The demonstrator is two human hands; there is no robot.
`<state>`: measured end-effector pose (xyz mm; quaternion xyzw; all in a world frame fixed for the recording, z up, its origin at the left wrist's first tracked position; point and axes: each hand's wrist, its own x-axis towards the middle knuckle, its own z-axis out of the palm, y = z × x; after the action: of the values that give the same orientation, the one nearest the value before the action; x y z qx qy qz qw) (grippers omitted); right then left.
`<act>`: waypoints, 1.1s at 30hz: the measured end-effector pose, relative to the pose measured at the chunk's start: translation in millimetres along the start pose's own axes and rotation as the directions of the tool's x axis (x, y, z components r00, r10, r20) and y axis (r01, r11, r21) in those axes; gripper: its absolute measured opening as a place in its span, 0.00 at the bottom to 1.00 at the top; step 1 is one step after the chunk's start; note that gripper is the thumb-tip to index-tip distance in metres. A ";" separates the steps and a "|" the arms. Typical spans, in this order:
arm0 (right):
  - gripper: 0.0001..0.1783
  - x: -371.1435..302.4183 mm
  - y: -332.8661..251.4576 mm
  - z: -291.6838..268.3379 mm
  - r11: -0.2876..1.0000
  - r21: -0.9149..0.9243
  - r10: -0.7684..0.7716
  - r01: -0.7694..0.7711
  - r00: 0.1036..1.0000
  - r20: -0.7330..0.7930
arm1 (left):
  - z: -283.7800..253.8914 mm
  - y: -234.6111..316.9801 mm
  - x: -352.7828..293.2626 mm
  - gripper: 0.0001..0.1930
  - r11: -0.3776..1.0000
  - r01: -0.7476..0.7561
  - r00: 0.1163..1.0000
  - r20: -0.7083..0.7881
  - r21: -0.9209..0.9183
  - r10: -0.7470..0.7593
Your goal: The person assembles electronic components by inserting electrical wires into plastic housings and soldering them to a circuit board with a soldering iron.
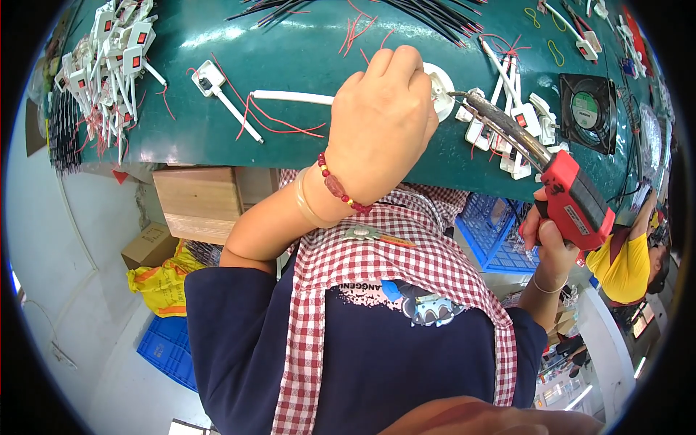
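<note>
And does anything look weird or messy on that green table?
Nothing looks plainly spilled or broken. One thing stands out a little: an open white case with a cable lies by itself on the green table, apart from the jumbled heap of white pieces at the left. It looks like a stray, though that may be deliberate.

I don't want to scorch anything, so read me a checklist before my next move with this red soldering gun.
1. Red soldering gun held in the right grip: ok.
2. Left grip at the round white piece: ok.
3. Tip touching the right spot: cannot tell; it points at the piece, contact unclear.
4. Left fingertips clear of the tip: cannot tell; the hand hides them.
5. Space around the barrel uncluttered: not ok; white switch pieces lie close by.
6. Black fan apart from the tip: ok.
</note>
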<state>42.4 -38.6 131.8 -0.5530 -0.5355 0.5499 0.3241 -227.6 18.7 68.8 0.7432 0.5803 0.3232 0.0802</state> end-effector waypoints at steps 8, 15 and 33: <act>0.24 -3.3 4.5 0.4 0.998 0.052 -0.026 0.028 0.998 -0.052 | -0.6 1.1 -0.4 0.06 1.000 0.006 1.000 0.009 0.011 -0.006; 0.23 -8.0 21.2 -2.1 0.959 0.221 -0.137 0.175 0.975 -0.176 | -4.3 1.1 0.7 0.06 1.000 -0.001 0.998 0.057 0.002 0.001; 0.21 -37.6 65.9 -24.5 0.767 0.538 -0.164 0.349 0.918 -0.362 | -64.4 -20.8 32.6 0.20 0.993 -0.115 0.986 0.127 0.038 0.110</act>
<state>88.1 -82.9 83.7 -0.4197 -0.3538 0.5508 0.6288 -277.5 38.6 121.3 0.7951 0.5385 0.2670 0.0809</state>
